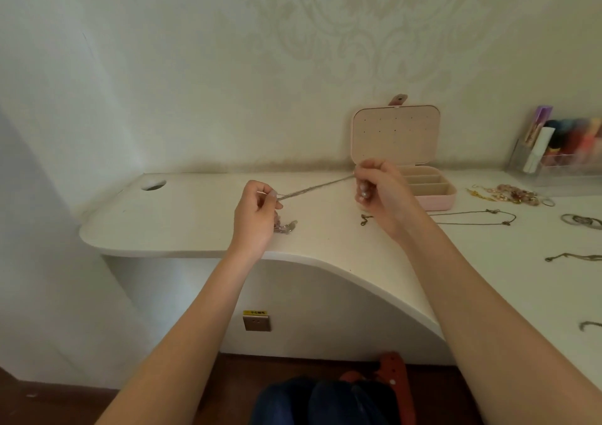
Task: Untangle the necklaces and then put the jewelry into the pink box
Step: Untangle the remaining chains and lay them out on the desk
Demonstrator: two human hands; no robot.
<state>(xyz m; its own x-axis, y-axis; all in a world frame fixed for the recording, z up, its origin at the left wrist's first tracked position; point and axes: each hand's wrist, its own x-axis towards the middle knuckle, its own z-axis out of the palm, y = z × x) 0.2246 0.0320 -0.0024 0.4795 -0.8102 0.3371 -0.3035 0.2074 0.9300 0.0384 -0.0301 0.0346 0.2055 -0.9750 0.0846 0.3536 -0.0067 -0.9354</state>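
A thin twisted strand of necklace chains (314, 187) is stretched taut above the white desk between my two hands. My left hand (257, 216) pinches its left end, and a beaded, pinkish piece (286, 226) hangs below that hand onto the desk. My right hand (378, 190) grips the right end with curled fingers, just in front of the pink box (433, 200). The box stands open, its lid (395, 134) upright against the wall and its compartments showing.
On the desk (182, 222) to the right lie a long thin chain (475, 218), a heap of pink and gold beaded jewelry (511, 193), rings or bangles (581, 220) and more chains (573, 257). A clear organiser (560, 151) stands at the far right. A cable hole (153, 184) is at left.
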